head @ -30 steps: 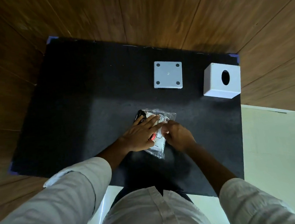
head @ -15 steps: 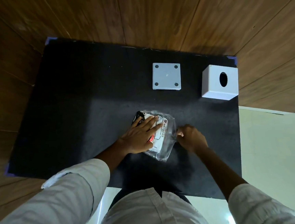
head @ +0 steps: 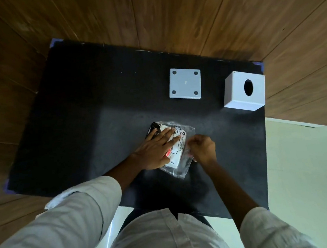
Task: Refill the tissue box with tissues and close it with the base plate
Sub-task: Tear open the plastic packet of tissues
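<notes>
Single head-worn view, steeply downward over black mat (head: 79,115).

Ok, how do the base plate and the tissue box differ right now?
The base plate is a flat square with four dark round spots at its corners; the tissue box is a tall cube with one oval hole on top. The plate lies left of the box, apart. Both are white, untouched, on the black mat.

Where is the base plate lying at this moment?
In the head view, the base plate lies flat at the far side of the black mat, just left of the tissue box and beyond the tissue pack.
</notes>
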